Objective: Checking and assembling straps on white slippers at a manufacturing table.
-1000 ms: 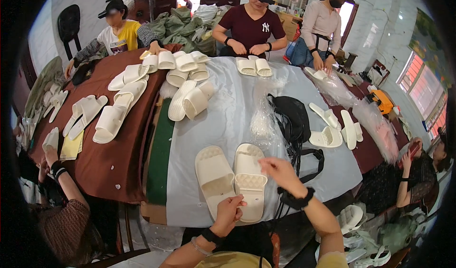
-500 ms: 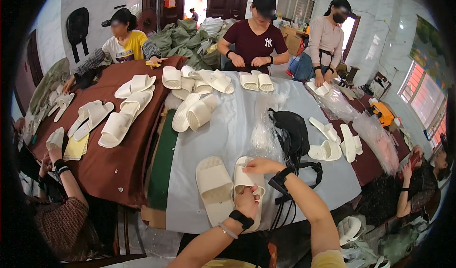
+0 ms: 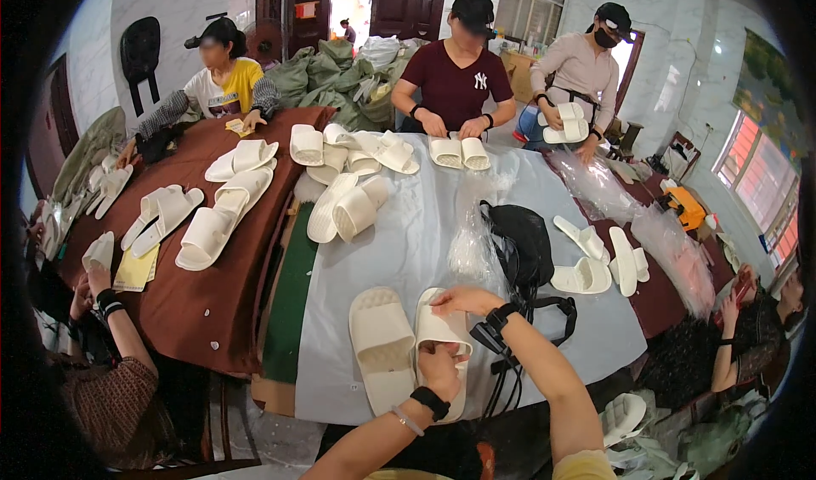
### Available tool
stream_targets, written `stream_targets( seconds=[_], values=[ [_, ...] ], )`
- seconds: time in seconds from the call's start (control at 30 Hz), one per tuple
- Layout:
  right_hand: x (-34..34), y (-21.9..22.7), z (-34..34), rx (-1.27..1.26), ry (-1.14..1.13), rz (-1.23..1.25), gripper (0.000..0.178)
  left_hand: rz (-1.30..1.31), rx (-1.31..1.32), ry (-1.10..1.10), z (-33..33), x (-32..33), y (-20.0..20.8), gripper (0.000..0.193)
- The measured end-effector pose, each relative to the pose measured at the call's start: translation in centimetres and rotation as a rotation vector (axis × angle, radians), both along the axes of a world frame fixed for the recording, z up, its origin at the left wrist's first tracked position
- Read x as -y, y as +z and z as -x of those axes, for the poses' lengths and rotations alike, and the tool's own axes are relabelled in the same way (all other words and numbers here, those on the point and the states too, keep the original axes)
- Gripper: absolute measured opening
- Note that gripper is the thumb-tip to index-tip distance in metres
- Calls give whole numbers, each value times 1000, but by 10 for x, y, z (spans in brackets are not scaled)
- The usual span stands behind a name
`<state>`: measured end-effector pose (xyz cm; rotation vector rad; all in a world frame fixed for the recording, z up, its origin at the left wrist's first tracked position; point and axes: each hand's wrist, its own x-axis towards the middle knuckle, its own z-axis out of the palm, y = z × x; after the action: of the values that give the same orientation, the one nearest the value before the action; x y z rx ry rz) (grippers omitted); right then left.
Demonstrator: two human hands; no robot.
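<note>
Two cream slippers lie side by side at the table's near edge. On the right one (image 3: 449,327) both of my hands are at work. My left hand (image 3: 439,373) is closed at the rear opening of its strap, fingertips partly tucked inside. My right hand (image 3: 467,301) bends over the front of the strap, its fingers gripping near the toe opening. The left slipper (image 3: 381,335) lies untouched, its toe pointing away from me. Whether anything small is between my left fingertips cannot be made out.
Clear plastic bags (image 3: 476,238) and a black backpack (image 3: 518,242) with dangling straps lie just beyond my right hand. More cream slippers (image 3: 348,208) are spread over the grey cloth (image 3: 327,344) and the brown cloth (image 3: 242,297). Several co-workers sit or stand around the table.
My hands stay on the right slipper, with small finger shifts. The far-right co-worker has lifted a pair of slippers. The co-worker opposite has lowered both hands to the slippers there.
</note>
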<state>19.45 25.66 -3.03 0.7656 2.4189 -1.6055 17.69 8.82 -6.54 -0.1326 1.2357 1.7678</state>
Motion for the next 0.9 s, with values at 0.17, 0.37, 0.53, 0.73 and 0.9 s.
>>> stream_targets(
  seconds=[0.17, 0.37, 0.53, 0.73, 0.9],
  values=[
    [3, -11, -3, -175, -356, 313, 30, -49, 24, -105, -8, 44, 17, 21],
    [9, -11, -4, -293, -450, 251, 20, -83, 67, -110, 0, 56, 24, 24],
    [3, -19, 1, -468, -741, 272, 11, -36, -114, 16, 1, 77, 18, 24],
    [10, 8, 20, -416, -766, 433, 11, -5, -307, 204, 20, 105, 35, 18],
    [-2, 2, 14, -342, -735, 680, 13, -88, -460, 340, 36, 115, 42, 18]
  ],
)
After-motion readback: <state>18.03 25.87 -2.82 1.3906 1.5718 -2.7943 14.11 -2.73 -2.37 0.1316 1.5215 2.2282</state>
